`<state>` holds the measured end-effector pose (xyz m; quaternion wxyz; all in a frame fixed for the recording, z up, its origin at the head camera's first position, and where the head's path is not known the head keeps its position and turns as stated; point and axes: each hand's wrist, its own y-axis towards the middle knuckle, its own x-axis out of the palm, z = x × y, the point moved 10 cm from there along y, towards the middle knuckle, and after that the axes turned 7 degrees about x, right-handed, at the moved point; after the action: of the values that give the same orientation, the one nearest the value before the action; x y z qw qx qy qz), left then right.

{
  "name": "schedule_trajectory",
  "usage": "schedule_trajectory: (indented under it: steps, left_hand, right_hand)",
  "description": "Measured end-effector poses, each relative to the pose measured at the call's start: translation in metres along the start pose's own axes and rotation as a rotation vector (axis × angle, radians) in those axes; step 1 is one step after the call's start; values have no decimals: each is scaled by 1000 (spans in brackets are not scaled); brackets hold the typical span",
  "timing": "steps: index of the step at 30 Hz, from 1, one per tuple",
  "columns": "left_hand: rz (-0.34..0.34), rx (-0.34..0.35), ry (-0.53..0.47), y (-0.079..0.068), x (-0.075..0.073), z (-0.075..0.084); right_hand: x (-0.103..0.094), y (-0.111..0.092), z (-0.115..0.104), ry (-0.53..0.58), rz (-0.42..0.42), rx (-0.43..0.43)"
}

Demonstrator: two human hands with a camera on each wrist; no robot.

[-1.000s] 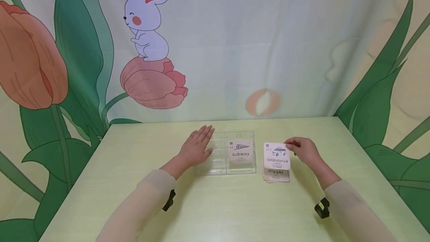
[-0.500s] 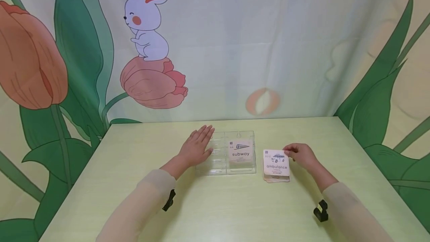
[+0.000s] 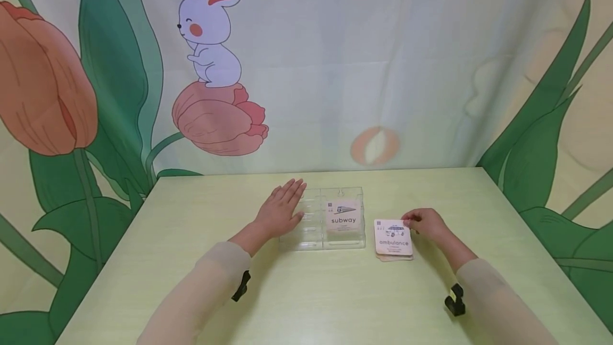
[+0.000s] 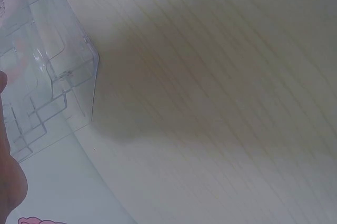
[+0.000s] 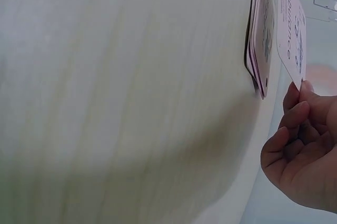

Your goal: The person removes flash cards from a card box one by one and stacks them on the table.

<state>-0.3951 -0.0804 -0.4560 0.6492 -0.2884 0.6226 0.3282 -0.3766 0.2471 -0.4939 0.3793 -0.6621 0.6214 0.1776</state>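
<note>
A clear plastic tray [image 3: 299, 246] with two compartments lies on the table, and a "subway" card [image 3: 343, 220] sits in its right compartment. Over the tray's left side, my left hand [image 3: 279, 212] rests with straight fingers; in the left wrist view only a sliver of that hand [image 4: 10, 182] shows. My right hand [image 3: 428, 223] pinches the upper right corner of an "ambulance" card [image 3: 394, 238] between thumb and finger. Beneath it is a stack of cards [image 5: 261, 40], mostly covered in the head view. A narrow gap between card and stack shows in the right wrist view.
The pale wood-grain table [image 3: 311, 302] meets a printed curtain [image 3: 306, 95] with a rabbit and tulips at its back edge. The card stack stands just right of the tray. Black wrist cameras hang under both sleeves.
My right hand has lowered the "ambulance" card toward the front, over the stack, so the "digger" card below is now covered. The left hand has stayed in place.
</note>
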Motion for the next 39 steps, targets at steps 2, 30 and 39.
schedule_trajectory:
  steps: [2,30,39]
  left_hand:
    - [3,2,-1,0,0,0]
    - [-15,2,11,1,3,-1]
    - [-25,-6,12,0,3,-2]
  right_hand:
    - [1,1,1,-11,-6,7]
    - [9,9,1,-155,30,8]
    - [10,7,-2,-184,40,-12]
